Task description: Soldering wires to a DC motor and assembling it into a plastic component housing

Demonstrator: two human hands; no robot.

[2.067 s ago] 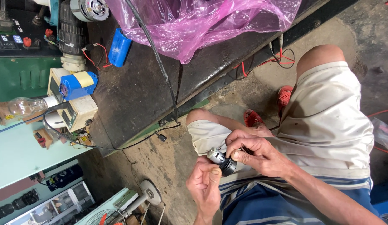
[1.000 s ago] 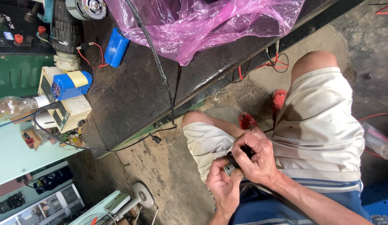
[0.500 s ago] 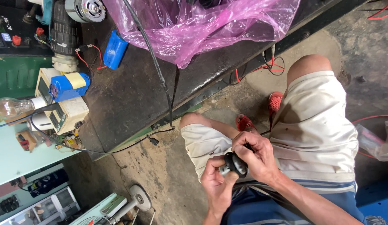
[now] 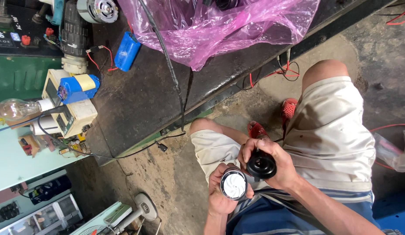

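I sit with my knees up, both hands over my lap. My left hand (image 4: pixel 221 191) holds a small round part (image 4: pixel 233 184) with a white spiral-vaned face and a dark rim, face up. My right hand (image 4: pixel 272 157) grips a black round cap-like part (image 4: pixel 261 165), held just right of the white one and apart from it. Beige shorts (image 4: pixel 329 139) and a blue striped shirt (image 4: pixel 276 217) lie beneath my hands.
A dark workbench (image 4: pixel 141 95) carries a pink plastic bag (image 4: pixel 220 26), a blue battery pack (image 4: pixel 126 51), a black cable (image 4: pixel 167 61), a blue-and-cream device (image 4: pixel 74 102) and a bulb (image 4: pixel 13 109). A white fan (image 4: pixel 141 209) stands on the concrete floor. Red sandals (image 4: pixel 289 109) are on my feet.
Earlier both hands were closed together around one dark piece. Now it is in two parts: the white-faced part in the left hand, the black cap in the right.
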